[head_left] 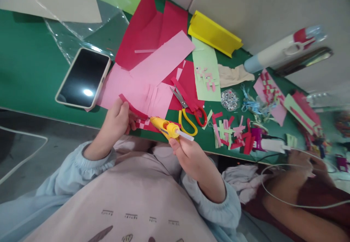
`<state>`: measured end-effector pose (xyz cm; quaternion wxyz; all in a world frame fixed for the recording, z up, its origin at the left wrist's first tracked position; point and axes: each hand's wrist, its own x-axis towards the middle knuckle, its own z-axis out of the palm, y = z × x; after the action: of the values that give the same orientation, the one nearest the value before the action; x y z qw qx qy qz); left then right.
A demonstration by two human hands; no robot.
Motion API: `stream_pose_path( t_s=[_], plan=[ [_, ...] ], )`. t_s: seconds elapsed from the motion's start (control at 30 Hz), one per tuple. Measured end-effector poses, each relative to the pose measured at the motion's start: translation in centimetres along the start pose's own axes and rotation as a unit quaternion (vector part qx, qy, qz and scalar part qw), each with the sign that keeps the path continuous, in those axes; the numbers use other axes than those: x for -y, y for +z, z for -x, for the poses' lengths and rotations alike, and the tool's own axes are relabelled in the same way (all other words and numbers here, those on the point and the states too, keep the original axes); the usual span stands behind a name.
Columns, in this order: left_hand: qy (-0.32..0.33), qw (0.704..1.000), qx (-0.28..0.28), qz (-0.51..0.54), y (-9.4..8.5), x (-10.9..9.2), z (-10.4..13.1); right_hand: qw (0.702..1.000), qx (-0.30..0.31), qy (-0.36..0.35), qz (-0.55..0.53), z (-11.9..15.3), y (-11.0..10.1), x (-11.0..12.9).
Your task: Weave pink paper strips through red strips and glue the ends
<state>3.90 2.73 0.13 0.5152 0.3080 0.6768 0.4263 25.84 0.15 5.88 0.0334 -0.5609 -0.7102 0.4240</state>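
Observation:
My right hand (182, 149) is wrapped round a yellow glue gun (164, 126) with a white glue stick (186, 135) poking from its back end. The gun's tip points left, at a small red-and-pink woven paper piece (143, 123) by the table's front edge. Between the fingers of my left hand (120, 116) is a dark red paper strip (133, 107), which reaches right to near the gun's tip. Pink paper (123, 85) lies just beyond both hands. Scissors with yellow and red handles (188, 116) rest to the right of it.
A phone (83, 77) lies at the left. Red sheets (175, 23), a yellow holder (214, 34) and a light green sheet (206, 70) are farther back. Right of centre are googly eyes (229, 99) and cut paper strips (232, 132). Another person's hands (303, 163) are at the far right.

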Motion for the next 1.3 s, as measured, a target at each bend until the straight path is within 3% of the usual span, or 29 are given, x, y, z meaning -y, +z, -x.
stream_pose_path(
  t_s=[0.8, 1.3],
  plan=[
    [-0.041, 0.999, -0.008, 0.012, 0.04, -0.79, 0.37, 0.999, -0.012, -0.047, -0.014, 0.00, -0.31, -0.56],
    [-0.027, 1.000, -0.008, 0.006, -0.05, -0.32, 0.17, 0.999, -0.023, -0.038, -0.010, -0.04, -0.09, -0.67]
  ],
)
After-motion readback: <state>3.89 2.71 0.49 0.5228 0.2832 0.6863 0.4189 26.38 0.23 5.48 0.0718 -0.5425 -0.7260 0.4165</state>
